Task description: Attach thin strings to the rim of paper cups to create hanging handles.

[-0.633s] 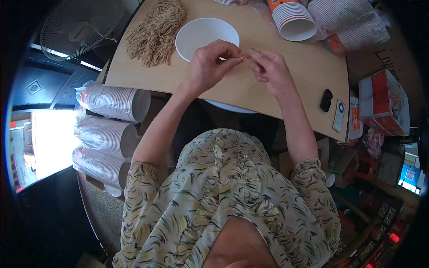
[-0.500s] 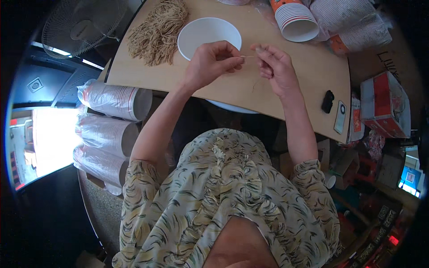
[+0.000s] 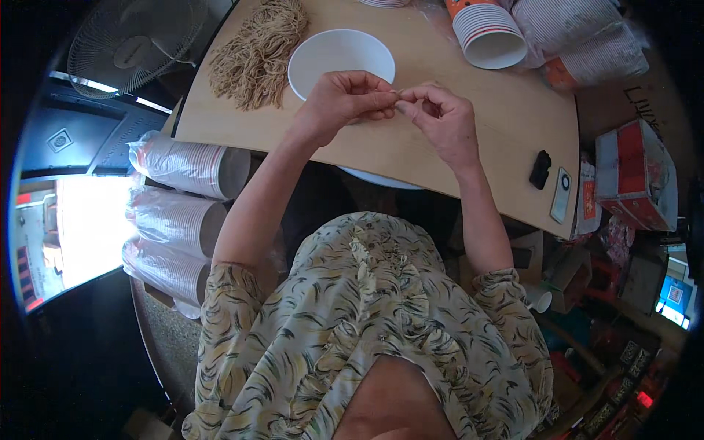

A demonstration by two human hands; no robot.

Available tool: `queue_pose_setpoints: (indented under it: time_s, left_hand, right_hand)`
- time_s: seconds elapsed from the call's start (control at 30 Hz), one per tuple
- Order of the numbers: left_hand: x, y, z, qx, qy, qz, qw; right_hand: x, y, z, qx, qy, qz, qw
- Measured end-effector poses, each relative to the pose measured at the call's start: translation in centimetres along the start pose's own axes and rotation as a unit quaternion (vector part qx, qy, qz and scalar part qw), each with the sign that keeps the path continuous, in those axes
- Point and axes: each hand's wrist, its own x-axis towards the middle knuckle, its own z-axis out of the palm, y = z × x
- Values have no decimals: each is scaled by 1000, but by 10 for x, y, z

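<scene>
Above the near part of the table, my left hand [image 3: 339, 104] and my right hand [image 3: 444, 121] meet at the fingertips. Each is closed in a pinch, thumb against forefinger. Between them is a thin tan strand, mostly hidden by the fingers now. Just behind my left hand stands a white bowl [image 3: 341, 60], its near rim partly covered by that hand. A heap of tan, string-like strands [image 3: 258, 59] lies left of the bowl.
Stacked paper cups [image 3: 490, 37] in plastic wrap lie at the table's far right. A small black object [image 3: 540, 169] and a pale flat device [image 3: 561, 194] rest near the right edge. More wrapped cup stacks [image 3: 172, 220] stand left, below the table; a fan [image 3: 136, 48] is far left.
My right hand has moved left until its fingertips touch those of my left hand. The short strand seen between the hands before is now covered by fingers.
</scene>
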Motion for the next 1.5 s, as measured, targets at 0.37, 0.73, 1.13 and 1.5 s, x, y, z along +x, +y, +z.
queue_pose_setpoints:
  time_s: [0.37, 0.73, 1.13, 1.5]
  left_hand:
    - [0, 0, 2, 7, 19, 5, 1000]
    - [-3, -5, 11, 107, 58, 42, 992]
    - [-10, -8, 13, 128, 30, 44, 990]
    - [-12, -9, 13, 109, 31, 57, 992]
  right_hand:
    - [-1, 4, 7, 2, 11, 9, 1000]
    - [-3, 7, 10, 128, -4, 93, 987]
    - [-7, 12, 4, 275, -30, 186, 943]
    - [-14, -3, 2, 225, -28, 150, 962]
